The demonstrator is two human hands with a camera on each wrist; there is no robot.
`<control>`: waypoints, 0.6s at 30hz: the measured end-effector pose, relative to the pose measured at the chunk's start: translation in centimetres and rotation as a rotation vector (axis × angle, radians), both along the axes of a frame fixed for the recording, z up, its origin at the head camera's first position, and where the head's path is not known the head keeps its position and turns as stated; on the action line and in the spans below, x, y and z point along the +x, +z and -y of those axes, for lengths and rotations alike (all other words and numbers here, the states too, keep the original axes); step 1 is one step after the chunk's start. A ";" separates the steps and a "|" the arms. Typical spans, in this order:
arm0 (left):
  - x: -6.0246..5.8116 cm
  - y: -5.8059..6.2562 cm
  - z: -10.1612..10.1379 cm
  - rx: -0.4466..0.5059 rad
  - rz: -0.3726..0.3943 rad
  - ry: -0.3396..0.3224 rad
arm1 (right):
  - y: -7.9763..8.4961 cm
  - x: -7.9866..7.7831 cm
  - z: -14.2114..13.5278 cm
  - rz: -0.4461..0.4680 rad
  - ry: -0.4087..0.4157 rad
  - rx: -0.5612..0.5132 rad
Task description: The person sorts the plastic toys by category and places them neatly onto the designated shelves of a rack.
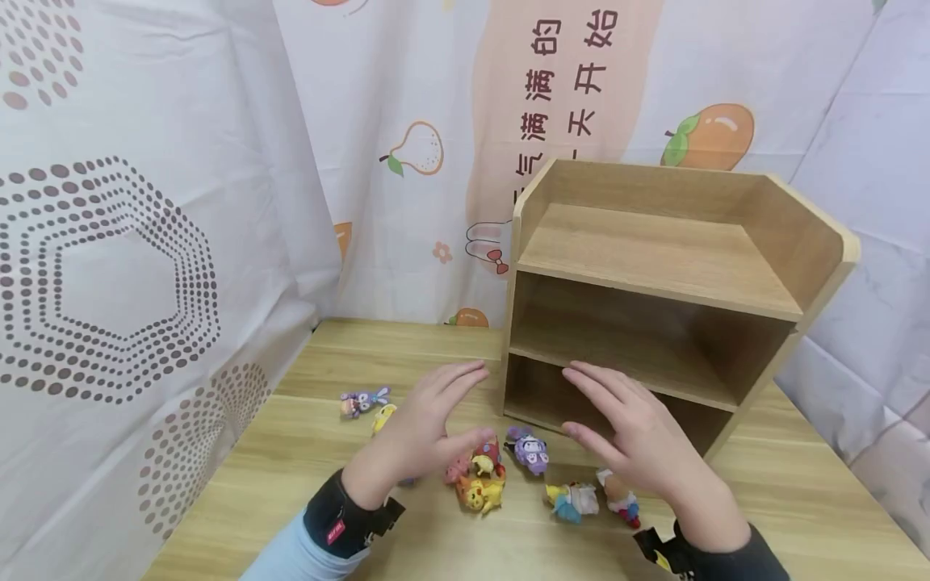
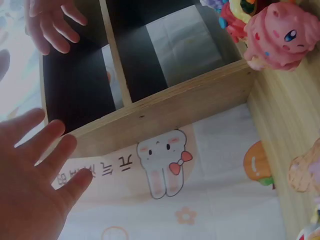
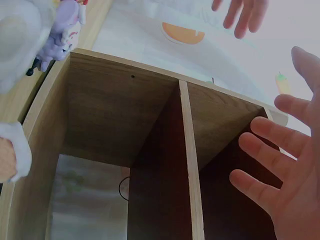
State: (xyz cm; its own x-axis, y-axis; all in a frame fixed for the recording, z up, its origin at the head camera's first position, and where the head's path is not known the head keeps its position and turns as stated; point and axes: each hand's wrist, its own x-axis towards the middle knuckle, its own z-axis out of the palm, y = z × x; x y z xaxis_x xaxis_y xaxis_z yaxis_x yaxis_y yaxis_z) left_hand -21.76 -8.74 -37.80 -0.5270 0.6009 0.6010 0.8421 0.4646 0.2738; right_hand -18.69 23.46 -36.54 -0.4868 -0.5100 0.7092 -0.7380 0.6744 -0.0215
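Both hands hover above the table with relaxed, spread fingers, palms toward each other and nothing held. My left hand (image 1: 425,424) is over the small figurines on the left; my right hand (image 1: 639,428) is in front of the wooden shelf (image 1: 654,250). Between the hands lie a purple figurine (image 1: 528,450), a yellow figurine (image 1: 479,492) and a pink figurine (image 1: 458,468). Near the right hand are a figurine in blue and white (image 1: 572,502) and a red-and-blue one (image 1: 620,499). In the left wrist view the pink figurine (image 2: 280,37) shows a round face by the shelf's base.
A purple rabbit-eared figurine (image 1: 366,400) lies farther left, with a yellow one (image 1: 383,417) half behind the left hand. The shelf has two open compartments under its top tray. Printed curtains (image 1: 407,73) hang behind and beside the wooden table (image 1: 283,452).
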 end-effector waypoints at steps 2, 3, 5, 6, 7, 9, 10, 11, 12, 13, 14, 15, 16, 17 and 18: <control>-0.1 0.0 -0.1 0.042 0.029 -0.001 | 0.3 0.1 -0.2 -0.017 -0.008 -0.024; -0.1 0.1 -0.2 0.061 0.043 -0.001 | 0.4 0.1 -0.3 -0.029 -0.010 -0.037; -0.1 0.0 -0.3 0.098 0.066 0.000 | 0.5 0.0 -0.4 -0.051 -0.012 -0.067; -0.2 -0.1 -0.4 0.114 0.080 0.001 | 0.5 -0.1 -0.5 -0.063 -0.011 -0.086; -0.2 -0.1 -0.5 0.129 0.090 0.001 | 0.6 -0.1 -0.6 -0.076 -0.012 -0.103; -0.1 -0.2 -0.6 0.152 0.105 0.003 | 0.7 -0.2 -0.7 -0.108 -0.020 -0.139; -0.1 -0.2 -0.7 0.161 0.116 0.006 | 0.7 -0.2 -0.8 -0.118 -0.027 -0.152; -0.1 -0.1 -0.8 0.172 0.131 0.007 | 0.8 -0.2 -0.9 -0.126 -0.036 -0.163; -0.1 -0.1 -0.9 0.182 0.148 0.010 | 0.8 -0.2 -1.1 -0.134 -0.046 -0.171; -0.1 -0.1 -1.0 0.193 0.164 0.017 | 0.9 -0.2 -1.2 -0.142 -0.057 -0.179; -0.1 -0.1 -1.1 0.204 0.177 0.021 | 0.9 -0.2 -1.4 -0.151 -0.068 -0.185; -0.2 0.0 -1.2 0.216 0.192 0.027 | 0.9 -0.2 -1.6 -0.158 -0.079 -0.190; -0.2 0.0 -1.4 0.230 0.205 0.031 | 1.0 -0.2 -1.8 -0.165 -0.091 -0.194; -0.3 0.1 -1.5 0.246 0.214 0.030 | 1.0 -0.2 -2.0 -0.170 -0.100 -0.200; -0.4 0.2 -1.7 0.261 0.225 0.031 | 1.0 -0.2 -2.2 -0.176 -0.108 -0.205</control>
State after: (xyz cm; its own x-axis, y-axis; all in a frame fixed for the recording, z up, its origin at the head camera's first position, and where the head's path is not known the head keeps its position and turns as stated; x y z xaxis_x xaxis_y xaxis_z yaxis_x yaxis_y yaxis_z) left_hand -22.14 -7.01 -37.63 -0.6795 0.4240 0.5988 0.7336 0.3788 0.5642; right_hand -18.88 25.67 -35.51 -0.3907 -0.2991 0.8706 -0.6666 0.7441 -0.0435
